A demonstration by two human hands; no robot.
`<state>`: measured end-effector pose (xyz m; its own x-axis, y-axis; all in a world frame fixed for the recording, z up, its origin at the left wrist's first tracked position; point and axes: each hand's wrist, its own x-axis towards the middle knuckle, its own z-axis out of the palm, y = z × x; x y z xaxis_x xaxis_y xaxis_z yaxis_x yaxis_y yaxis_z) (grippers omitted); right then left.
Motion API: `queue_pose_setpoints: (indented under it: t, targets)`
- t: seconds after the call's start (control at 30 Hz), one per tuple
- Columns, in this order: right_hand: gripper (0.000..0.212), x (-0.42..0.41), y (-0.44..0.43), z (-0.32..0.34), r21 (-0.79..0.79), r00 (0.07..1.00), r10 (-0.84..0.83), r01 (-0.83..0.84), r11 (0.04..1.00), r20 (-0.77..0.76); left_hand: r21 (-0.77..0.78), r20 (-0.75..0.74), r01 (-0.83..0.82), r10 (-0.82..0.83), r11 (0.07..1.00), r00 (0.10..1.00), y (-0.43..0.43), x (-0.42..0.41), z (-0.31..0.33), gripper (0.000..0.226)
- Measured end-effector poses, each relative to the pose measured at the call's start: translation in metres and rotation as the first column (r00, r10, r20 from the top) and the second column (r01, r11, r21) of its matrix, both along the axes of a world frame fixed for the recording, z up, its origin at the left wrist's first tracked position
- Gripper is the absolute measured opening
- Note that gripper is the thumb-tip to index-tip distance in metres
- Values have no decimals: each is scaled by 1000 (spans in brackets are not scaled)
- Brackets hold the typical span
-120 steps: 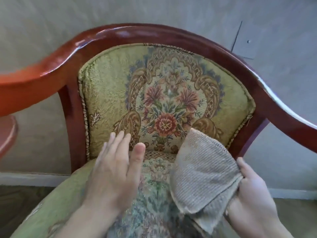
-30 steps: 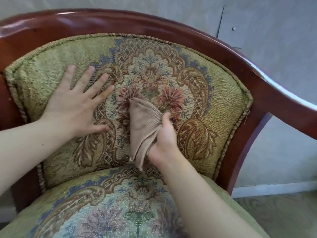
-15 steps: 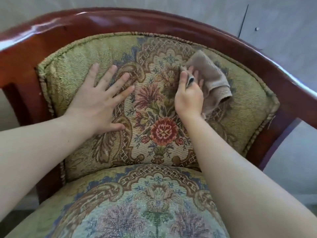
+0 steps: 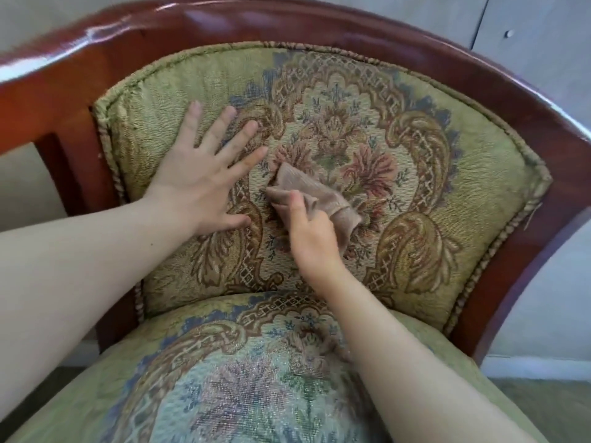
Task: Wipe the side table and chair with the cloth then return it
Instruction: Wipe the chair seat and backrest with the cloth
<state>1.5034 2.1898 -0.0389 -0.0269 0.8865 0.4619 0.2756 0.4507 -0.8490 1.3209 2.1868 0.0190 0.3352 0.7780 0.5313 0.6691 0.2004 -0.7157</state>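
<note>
**A:** Cloth point(image 4: 315, 199) position changed; half a second ago your right hand point(image 4: 311, 243) had it up near the top right of the backrest point(image 4: 415, 174), now it's at the centre, over the floral medallion; you're sweeping back down and left; I'd read that as a mid-chair pass, backrest partly covered.

**B:** Fingers?

**A:** Right fingers point(image 4: 295, 206) are curled closed over the bunched cloth, pinning it flat against the fabric; most of the cloth bulges out beyond your fingertips and to the right of the knuckles. Left hand point(image 4: 200, 174) is splayed wide, nothing in it; palm and all fingers flat on the backrest, just left of the cloth, its index tip close to the cloth's upper edge; same bracing spot as before.

**B:** What's left?

**A:** Judging from here: the backrest edges, the seat point(image 4: 243, 378) below your wrists, the wooden frame point(image 4: 287, 24) above your fingertips; side table isn't in view, so can't tell its status; cloth return not yet done.
</note>
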Motion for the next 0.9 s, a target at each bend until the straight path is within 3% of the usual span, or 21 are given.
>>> queue_pose_setpoints:
  t: [0.03, 0.07, 0.1, 0.13, 0.17, 0.27, 0.33, 0.4, 0.47, 0.53, 0.57, 0.7, 0.9]
  targets:
    - [54, 6, -8, 9, -147, 959, 3, -47, 988, -283, 4, -7, -5, 5, 1000, 1000, 0, 0, 0, 108]
    - [58, 14, -14, 18, -247, 828, 1, -168, 954, -561, 9, -7, -3, 4, 1000, 1000, 1, -1, 0, 107]
    - [59, 24, -20, 27, -244, 655, -3, -278, 929, -756, 14, -1, 4, -4, 1000, 1000, 2, -2, 0, 107]
    - [60, 33, -23, 36, -186, 509, 0, -315, 931, -861, 18, 5, 12, -12, 1000, 1000, 2, -3, 1, 108]
    - [62, 42, -25, 48, -132, 425, -7, -264, 955, -905, 20, 10, 19, -19, 1000, 1000, 2, -3, 0, 108]
    - [57, 60, -32, 90, 10, 327, -3, 39, 999, -945, 23, -4, 15, -15, 1000, 1000, 5, -5, -1, 111]
    - [43, 62, -29, 112, 123, 366, -8, 333, 935, -930, 15, 5, 16, -16, 1000, 1000, 4, -4, -1, 110]
    - [46, 55, -15, 120, 234, 584, -112, 484, 843, -804, 12, 22, 34, -34, 999, 999, 3, -4, -1, 102]
    - [58, 43, 14, 107, 220, 835, -399, 500, 838, -378, 16, 40, 56, -56, 998, 998, 3, -4, -2, 93]
    - [55, 31, 39, 80, 271, 862, -498, 459, 846, 94, 21, 43, 62, -63, 998, 997, 3, -3, -1, 89]
    - [52, 24, 46, 66, 333, 848, -497, 422, 843, 186, 22, 39, 60, -61, 998, 997, 2, -2, -1, 90]
    - [49, -11, 49, 26, 437, 881, -438, 328, 838, 179, 32, 44, 65, -66, 997, 997, -2, -2, 1, 98]
    - [53, -21, 27, 0, 73, 987, -81, 72, 995, 137, 44, 42, 18, -20, 999, 999, -8, 0, 2, 104]
